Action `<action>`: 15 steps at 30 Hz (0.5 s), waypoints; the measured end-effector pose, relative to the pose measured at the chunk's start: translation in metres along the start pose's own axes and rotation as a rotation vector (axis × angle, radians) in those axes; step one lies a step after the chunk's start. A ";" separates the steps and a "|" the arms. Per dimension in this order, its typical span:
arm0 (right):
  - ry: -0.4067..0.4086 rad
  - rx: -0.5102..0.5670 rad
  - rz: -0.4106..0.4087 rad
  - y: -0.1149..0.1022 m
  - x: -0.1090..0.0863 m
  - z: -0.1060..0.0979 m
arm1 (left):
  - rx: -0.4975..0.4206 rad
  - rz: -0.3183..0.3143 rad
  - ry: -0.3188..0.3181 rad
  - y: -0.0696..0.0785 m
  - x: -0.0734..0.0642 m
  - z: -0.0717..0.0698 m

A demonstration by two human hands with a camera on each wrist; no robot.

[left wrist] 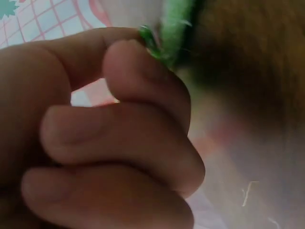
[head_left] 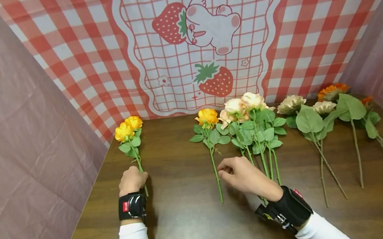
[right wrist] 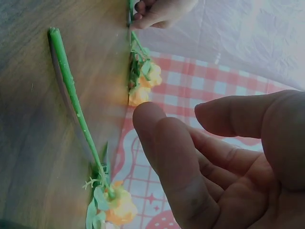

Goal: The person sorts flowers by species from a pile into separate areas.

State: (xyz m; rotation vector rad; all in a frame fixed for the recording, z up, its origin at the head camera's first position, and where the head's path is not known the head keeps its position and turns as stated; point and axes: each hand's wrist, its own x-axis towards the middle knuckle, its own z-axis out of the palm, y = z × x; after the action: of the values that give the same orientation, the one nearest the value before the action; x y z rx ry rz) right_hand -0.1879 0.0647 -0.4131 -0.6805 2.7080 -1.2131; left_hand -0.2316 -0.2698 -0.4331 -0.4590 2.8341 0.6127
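Observation:
At the left of the table, two yellow roses (head_left: 125, 131) lie side by side with their heads toward the back. My left hand (head_left: 133, 180) is low over their stems, fingers curled, and pinches a green stem (left wrist: 177, 28) by the thumb and index fingertip. A single yellow rose (head_left: 207, 116) lies in the middle, its bare stem (right wrist: 76, 102) pointing toward me. Just right of that stem hovers my right hand (head_left: 244, 175), thumb and fingers apart with nothing between them. Beneath and beyond it lie several cream-peach roses (head_left: 235, 107), their stems partly hidden by the hand.
Farther right lie cream flowers (head_left: 291, 104) and orange flowers (head_left: 332, 92) with large leaves and long stems. A red-and-white checked cloth (head_left: 322, 9) hangs behind the wooden table (head_left: 187, 225). Pinkish fabric (head_left: 13, 118) covers both sides.

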 end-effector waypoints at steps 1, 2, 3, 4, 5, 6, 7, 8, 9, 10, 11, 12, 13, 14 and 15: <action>-0.003 0.002 0.010 0.000 0.000 -0.001 | -0.007 0.003 0.000 0.000 0.000 -0.001; -0.005 0.001 0.014 0.000 0.000 -0.002 | -0.010 0.008 0.004 0.000 0.000 -0.001; -0.006 -0.002 0.016 0.000 0.000 -0.002 | -0.012 0.013 0.009 0.000 0.001 -0.001; -0.011 -0.002 0.015 0.001 0.000 -0.003 | -0.012 0.016 0.014 0.001 0.001 -0.001; -0.013 0.000 0.021 0.000 0.000 -0.003 | -0.013 0.020 0.019 0.002 0.001 -0.001; -0.017 0.002 0.024 0.000 0.000 -0.003 | -0.015 0.022 0.026 0.002 0.001 0.000; -0.020 0.005 0.027 0.000 -0.001 -0.003 | -0.016 0.020 0.028 0.003 0.002 0.000; -0.023 0.006 0.027 0.000 -0.001 -0.003 | -0.017 0.017 0.032 0.003 0.002 0.001; -0.025 0.006 0.025 0.000 0.000 -0.002 | -0.018 0.015 0.034 0.003 0.002 0.001; -0.029 0.008 0.025 0.000 0.000 -0.002 | -0.019 0.012 0.035 0.002 0.002 0.001; -0.030 0.009 0.027 0.000 0.000 -0.002 | -0.019 0.011 0.036 0.002 0.002 0.001; -0.031 0.009 0.024 0.000 0.000 -0.001 | -0.015 0.009 0.036 0.002 0.002 0.001; -0.032 0.009 0.021 0.000 0.000 -0.001 | -0.011 0.010 0.044 0.002 0.001 0.001; -0.034 0.009 0.018 -0.001 0.001 -0.001 | -0.007 0.012 0.053 0.002 0.000 0.001; -0.034 0.010 0.016 -0.001 0.001 -0.001 | 0.000 0.014 0.061 0.003 0.000 0.001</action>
State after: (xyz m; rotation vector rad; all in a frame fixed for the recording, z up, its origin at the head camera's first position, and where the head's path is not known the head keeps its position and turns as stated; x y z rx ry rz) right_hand -0.1883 0.0641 -0.4114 -0.6707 2.6730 -1.1991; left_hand -0.2323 -0.2670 -0.4328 -0.4666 2.8969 0.6117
